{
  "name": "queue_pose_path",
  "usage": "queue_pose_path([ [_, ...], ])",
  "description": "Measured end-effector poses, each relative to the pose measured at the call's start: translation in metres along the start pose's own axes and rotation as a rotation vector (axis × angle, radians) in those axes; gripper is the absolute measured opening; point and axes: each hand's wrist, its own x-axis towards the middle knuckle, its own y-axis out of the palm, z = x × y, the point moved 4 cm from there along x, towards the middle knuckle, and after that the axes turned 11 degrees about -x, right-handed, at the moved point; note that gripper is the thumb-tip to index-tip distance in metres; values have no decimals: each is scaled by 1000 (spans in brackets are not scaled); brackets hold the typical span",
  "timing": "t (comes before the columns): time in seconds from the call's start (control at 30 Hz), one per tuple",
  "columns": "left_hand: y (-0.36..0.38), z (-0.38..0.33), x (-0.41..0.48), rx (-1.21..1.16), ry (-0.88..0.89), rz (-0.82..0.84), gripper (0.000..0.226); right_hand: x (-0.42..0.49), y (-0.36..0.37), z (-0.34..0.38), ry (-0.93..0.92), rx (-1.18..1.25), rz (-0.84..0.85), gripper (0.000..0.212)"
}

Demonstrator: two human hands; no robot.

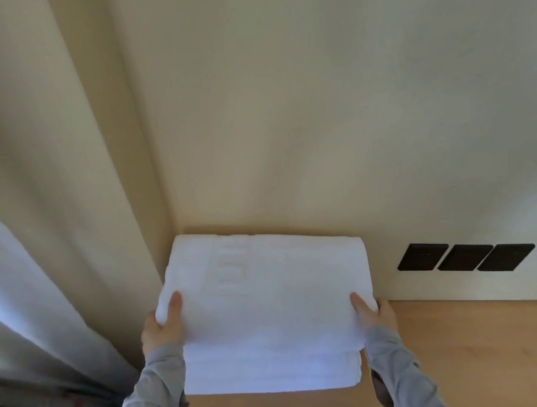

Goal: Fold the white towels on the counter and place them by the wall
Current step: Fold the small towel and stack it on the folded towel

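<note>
Now, wall (317, 104): cream and plain, filling most of the view. It is judged the target, so the far edge of the towel (267, 298) is best brought square to it, not skewed.
Curtain (53, 186): pale folds are hung down the left, meeting the wall at the corner. It should not be trapped under the load.
Worktop (493, 346): light wood is seen to the right of the towel and below it. A flat, level lowering is called for, then a short slide back.
Towel: white and folded, it is held in the corner with its far edge near the wall and several layers shown at the near edge. Whether the underside is rested on the wood cannot be told. Placing is judged nearly done.
Left hand (163, 328): closed on the towel's left edge, thumb laid on top, fingers hidden beneath.
Right hand (375, 312): the same pinch is seen on the right edge. Both grips are best released together, so the layers are not dragged open.
Black plates (464, 257): three are set in a row low on the wall, well apart from the towel.
</note>
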Motion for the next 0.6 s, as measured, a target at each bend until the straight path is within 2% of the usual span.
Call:
queue_pose_path([
  [0.07,3,-5,-7,67,-8,-44,66,-3,-4,7,-42,-4,15,42],
  [0.13,4,-16,-24,188,80,-184,66,-6,-14,20,-215,-166,-85,55],
  [0.17,5,-27,-36,277,262,-255,67,-11,-19,32,-331,-319,-190,59],
  [0.2,12,-40,-50,352,504,-252,68,-18,-21,46,-477,-442,-299,58],
  [0.23,25,-49,-65,426,749,-188,65,-26,-17,63,-645,-521,-363,55],
  [0.27,45,-54,-78,514,929,-68,61,-32,-5,78,-801,-606,-348,50],
  [0.3,67,-58,-86,607,1015,75,57,-37,14,93,-921,-716,-268,46],
  [0.37,109,-62,-88,862,1019,291,54,-38,55,108,-1004,-956,-61,46],
  [0.43,134,-59,-70,1102,945,377,56,-25,77,111,-976,-1120,25,51],
  [0.53,123,-54,-30,1251,809,441,61,8,61,100,-870,-1162,-5,55],
  [0.6,103,-49,-12,1268,833,420,63,27,44,84,-824,-1127,-38,56],
])
